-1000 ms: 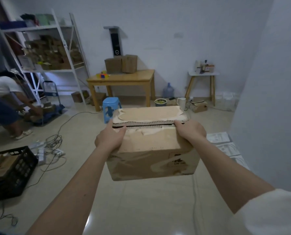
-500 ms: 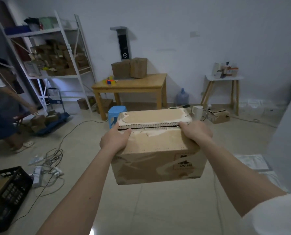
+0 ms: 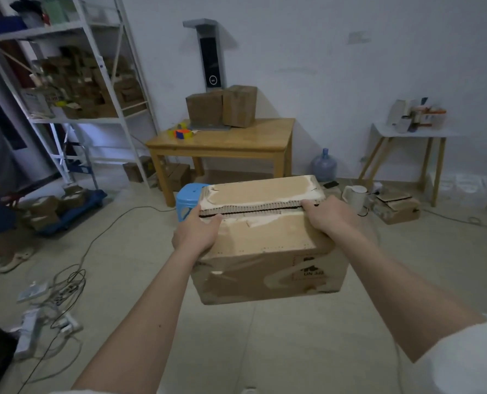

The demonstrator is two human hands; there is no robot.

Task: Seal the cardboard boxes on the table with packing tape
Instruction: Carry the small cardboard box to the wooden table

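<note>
Wooden table (image 3: 222, 143) across tiled floor (image 3: 293, 351); each hand grips carried box (image 3: 265, 245).

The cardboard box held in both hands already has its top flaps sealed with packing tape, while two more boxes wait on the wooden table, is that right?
Not quite: the head view shows the held cardboard box with an open, untaped seam between its top flaps. The left hand and right hand do grip it, and two more boxes do wait on the wooden table.

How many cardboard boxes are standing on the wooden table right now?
2. The left box and the right box stand side by side at the back of the wooden table, against the wall. A third box is carried, not on it. Smaller ones behind could be hidden.
</note>
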